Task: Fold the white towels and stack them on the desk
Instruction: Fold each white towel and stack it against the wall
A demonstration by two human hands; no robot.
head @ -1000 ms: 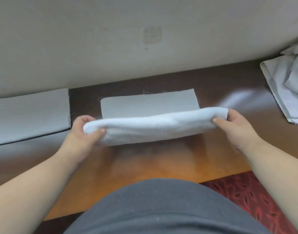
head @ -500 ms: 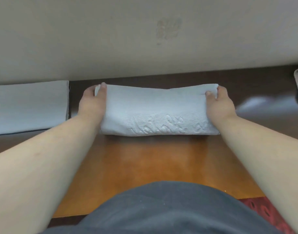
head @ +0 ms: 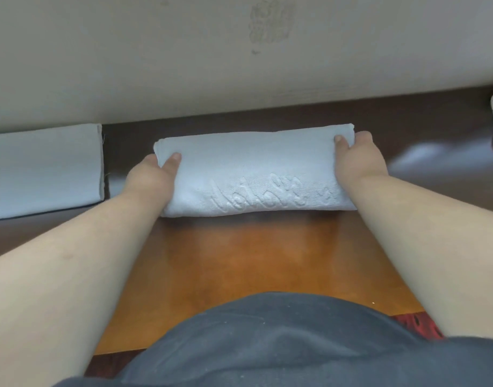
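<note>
Head view: left hand (head: 149, 178), right hand (head: 357, 160) grip folded towel (head: 250, 174) ends.

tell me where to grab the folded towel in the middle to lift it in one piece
Probably by its two short ends, one hand from each side, thumbs on top and fingers underneath. The folded towel lies long and flat across the desk; the left hand and right hand already sit at those ends.

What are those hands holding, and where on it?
Both hold the folded white towel by its short ends: left hand at the left end, right hand at the right.
</note>
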